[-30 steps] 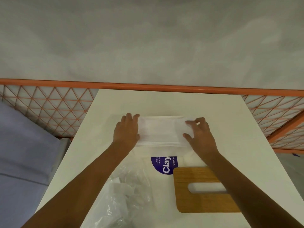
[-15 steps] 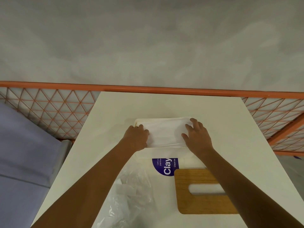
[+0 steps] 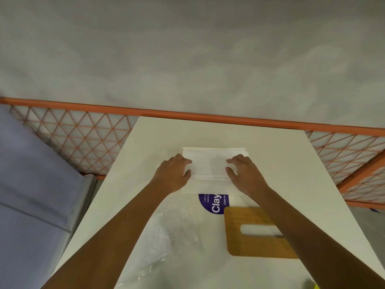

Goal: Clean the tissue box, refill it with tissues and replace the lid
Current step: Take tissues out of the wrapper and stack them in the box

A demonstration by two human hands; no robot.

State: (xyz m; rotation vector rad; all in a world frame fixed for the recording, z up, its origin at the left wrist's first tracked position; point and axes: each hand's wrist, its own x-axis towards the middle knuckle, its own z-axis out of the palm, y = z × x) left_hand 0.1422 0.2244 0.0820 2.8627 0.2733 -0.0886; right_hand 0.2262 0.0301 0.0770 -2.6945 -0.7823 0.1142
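Tissues (image 3: pixel 208 166) stacked in tissue box (image 3: pixel 214 148) | left hand (image 3: pixel 173 174) grips left end | right hand (image 3: pixel 246 176) grips right end | lid (image 3: pixel 250 245) near

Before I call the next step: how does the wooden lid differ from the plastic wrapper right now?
The wooden lid is brown, rigid and flat with a slot; the plastic wrapper is clear, crumpled, with a purple label. The wooden lid sits partly under the right forearm; the plastic wrapper lies between the forearms. Both lie on the table.
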